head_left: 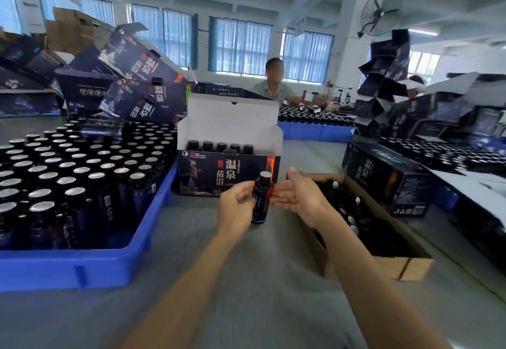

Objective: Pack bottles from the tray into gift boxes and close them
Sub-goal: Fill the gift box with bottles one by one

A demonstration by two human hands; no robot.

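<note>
An open gift box (228, 174), dark blue with white flaps raised, stands in front of me with several black-capped bottles in a row inside. Just before it, my left hand (236, 206) grips a dark bottle (262, 198) upright above the grey table. My right hand (294, 198) is beside the bottle with straight fingers, its fingertips at the bottle's right side. The blue tray (90, 266) at my left is packed with several dark bottles.
A brown cardboard carton (388, 261) with dark contents lies at my right. A closed gift box (383, 181) stands behind it. Folded gift boxes (137, 74) pile up at back left and back right. A person (273, 85) works across the table beside another blue tray (315, 130).
</note>
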